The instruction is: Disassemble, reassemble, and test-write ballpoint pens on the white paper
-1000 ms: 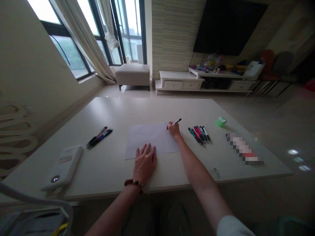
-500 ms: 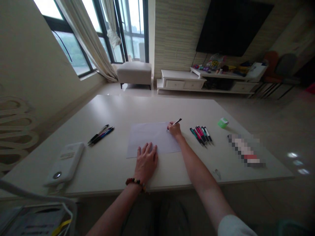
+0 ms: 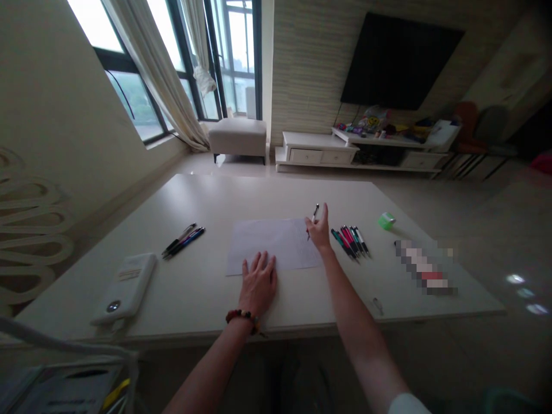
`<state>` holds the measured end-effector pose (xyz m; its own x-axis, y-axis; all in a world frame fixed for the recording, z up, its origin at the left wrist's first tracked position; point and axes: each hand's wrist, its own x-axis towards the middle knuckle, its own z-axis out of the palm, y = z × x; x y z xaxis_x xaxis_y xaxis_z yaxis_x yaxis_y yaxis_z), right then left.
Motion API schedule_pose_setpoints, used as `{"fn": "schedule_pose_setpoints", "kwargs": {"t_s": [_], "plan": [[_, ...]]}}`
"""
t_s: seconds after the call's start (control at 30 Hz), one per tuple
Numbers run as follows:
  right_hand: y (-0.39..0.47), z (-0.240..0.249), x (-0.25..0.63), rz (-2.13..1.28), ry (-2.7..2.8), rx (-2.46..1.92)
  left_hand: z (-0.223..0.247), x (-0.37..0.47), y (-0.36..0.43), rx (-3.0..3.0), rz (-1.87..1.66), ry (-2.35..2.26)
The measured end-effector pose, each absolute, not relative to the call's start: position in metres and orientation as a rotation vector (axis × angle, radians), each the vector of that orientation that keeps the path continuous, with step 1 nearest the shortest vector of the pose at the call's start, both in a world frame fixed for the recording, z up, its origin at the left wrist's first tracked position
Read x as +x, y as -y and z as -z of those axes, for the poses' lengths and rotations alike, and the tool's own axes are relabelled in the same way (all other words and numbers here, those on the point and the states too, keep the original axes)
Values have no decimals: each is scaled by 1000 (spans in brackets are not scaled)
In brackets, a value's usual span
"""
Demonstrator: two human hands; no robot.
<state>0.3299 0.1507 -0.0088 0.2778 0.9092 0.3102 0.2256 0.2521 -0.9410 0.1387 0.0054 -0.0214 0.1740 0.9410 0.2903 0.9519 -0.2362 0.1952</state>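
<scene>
Above paper (image 3: 276, 244), pen (image 3: 314, 214) seemingly in right hand (image 3: 319, 231)

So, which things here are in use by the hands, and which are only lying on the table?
In use: pen in right hand; paper sheet under left hand.

Lying about: coloured pens, dark pens, green box, white device.

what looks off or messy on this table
Nothing stands out. The paper lies flat under the left hand, the right hand holds a pen, and both pen groups lie tidy.
</scene>
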Motion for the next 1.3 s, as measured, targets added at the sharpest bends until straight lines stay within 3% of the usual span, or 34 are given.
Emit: {"fn": "schedule_pose_setpoints", "kwargs": {"t_s": [0.13, 0.37, 0.53, 0.97, 1.3], "plan": [[-118, 6, 360, -568, 1515, -1383, 21, 139, -7, -2378, 546, 1925], [-83, 5, 405, -80, 1932, -1993, 11, 141, -2, -2315, 683, 1870], [-59, 15, 415, 101, 1818, -2005, 17, 138, -4, -2388, 697, 1835], [-41, 30, 422, 179, 1688, -2033, 18, 132, -8, -2421, 753, 1843], [-39, 42, 425, 205, 1658, -2045, -32, -19, -26, -1627, 500, 2323]]}}
